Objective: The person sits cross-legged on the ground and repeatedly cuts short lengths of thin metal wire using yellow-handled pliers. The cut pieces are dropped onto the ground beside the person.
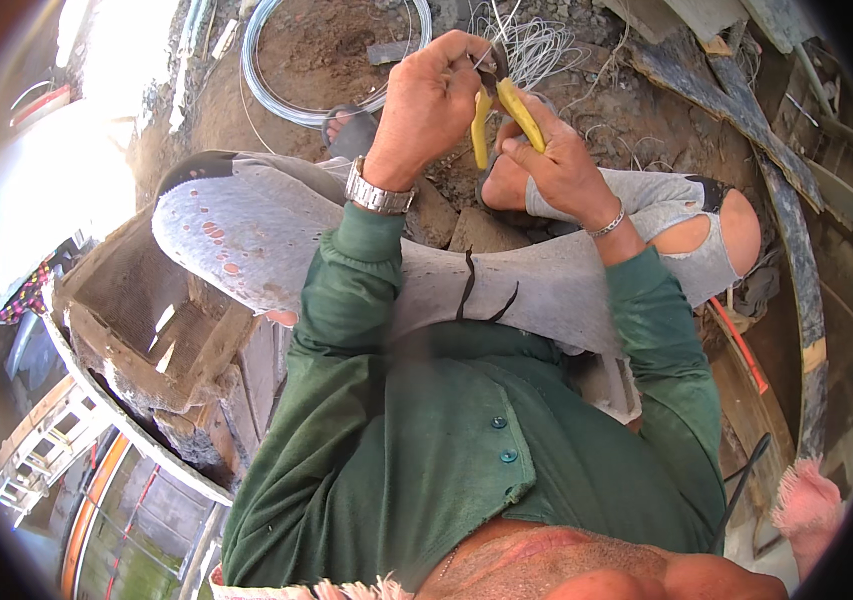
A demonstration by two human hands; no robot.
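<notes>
Right grip (561, 178) on one pair of yellow-handled pliers (521, 112), one wire ring (250, 62) nearby

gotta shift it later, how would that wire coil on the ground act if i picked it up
The wire coil would probably feel springy yet keep its ring shape, as the strands curve in a smooth loop. Lying flat on soil, it seems likelier to slide than roll if pushed.
</notes>
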